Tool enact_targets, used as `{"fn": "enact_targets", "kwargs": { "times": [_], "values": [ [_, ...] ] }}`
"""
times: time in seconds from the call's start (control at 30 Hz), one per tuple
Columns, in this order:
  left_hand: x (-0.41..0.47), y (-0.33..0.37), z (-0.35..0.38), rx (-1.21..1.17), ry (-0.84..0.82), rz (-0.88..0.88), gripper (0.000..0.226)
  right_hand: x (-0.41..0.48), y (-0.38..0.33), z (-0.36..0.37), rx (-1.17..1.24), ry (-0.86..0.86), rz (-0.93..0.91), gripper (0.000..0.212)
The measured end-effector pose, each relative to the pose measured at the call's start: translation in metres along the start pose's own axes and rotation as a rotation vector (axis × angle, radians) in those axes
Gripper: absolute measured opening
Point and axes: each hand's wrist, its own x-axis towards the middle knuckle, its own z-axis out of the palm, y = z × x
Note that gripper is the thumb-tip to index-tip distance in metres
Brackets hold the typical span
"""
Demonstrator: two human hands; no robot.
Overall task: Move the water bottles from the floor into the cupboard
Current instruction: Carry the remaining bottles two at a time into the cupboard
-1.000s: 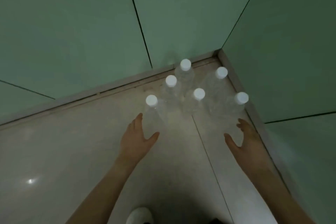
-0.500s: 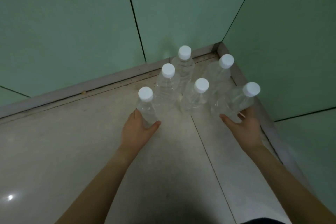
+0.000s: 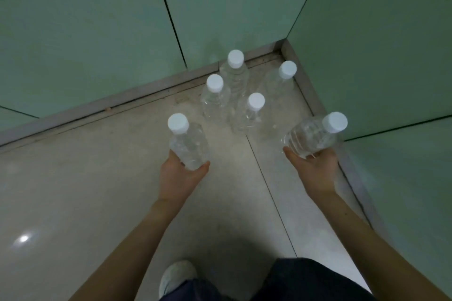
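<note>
Several clear water bottles with white caps are in the floor corner. My left hand grips the base of the left water bottle, lifted and upright. My right hand holds the right water bottle, tilted with its cap to the right. Still on the floor stand a rear bottle, a middle-left bottle, a middle bottle and a bottle by the right wall. No cupboard is in view.
Green panelled walls meet at a corner behind the bottles, with a grey skirting along the floor. The beige tiled floor stretches left. My shoe and dark trouser leg are at the bottom.
Both hands closed on the two nearest bottles and raised them off the floor toward me. The right bottle tipped sideways. The view pulled back, so my shoe and leg show.
</note>
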Motion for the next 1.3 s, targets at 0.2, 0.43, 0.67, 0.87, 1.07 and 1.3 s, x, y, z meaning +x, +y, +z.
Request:
{"fn": "enact_targets", "kwargs": {
  "times": [0.2,0.43,0.67,0.87,1.07,1.3],
  "values": [
    [-0.086,0.086,-0.097,0.024,-0.105,-0.036,0.035,-0.072,-0.108,-0.070,-0.111,-0.041,0.055,0.029],
    [-0.169,0.264,-0.253,0.094,-0.050,0.083,0.024,-0.156,-0.322,-0.172,0.013,-0.135,0.128,0.044],
    [-0.256,0.468,-0.430,-0.046,-0.047,0.149,0.035,-0.238,-0.574,-0.282,0.174,-0.266,0.002,0.049],
    [-0.309,0.552,-0.534,-0.274,-0.026,0.184,0.054,-0.293,-0.696,-0.333,0.225,-0.351,-0.161,0.051],
    [-0.377,0.557,-0.565,-0.516,0.046,0.091,0.035,-0.321,-0.722,-0.350,0.217,-0.443,-0.191,0.036],
    [-0.486,0.517,-0.539,-0.658,0.245,-0.218,0.048,-0.345,-0.698,-0.357,0.061,-0.764,-0.136,0.026]
  ]
}}
